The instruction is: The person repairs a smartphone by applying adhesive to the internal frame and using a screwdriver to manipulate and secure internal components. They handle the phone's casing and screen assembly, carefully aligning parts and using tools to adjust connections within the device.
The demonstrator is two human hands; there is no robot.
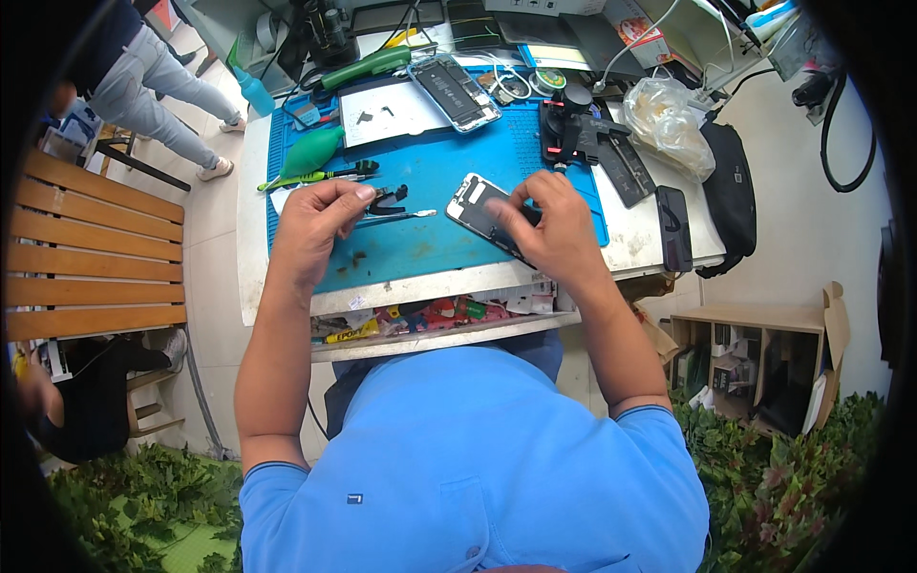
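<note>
The phone panel [469, 198] sits aslant over the right part of the blue mat [430, 250], under the right hand [554, 224]; its fingers are bent, grip untellable, and uneven pressure could crack the panel. The left hand [323, 212] pinches thumb to forefinger beside small dark parts [387, 201], any hold untellable; a brush could scatter them.

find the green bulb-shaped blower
In the head view, the green bulb-shaped blower lies on the left side of the blue mat, beyond the left hand, beside a slim green-and-black tool.
</note>
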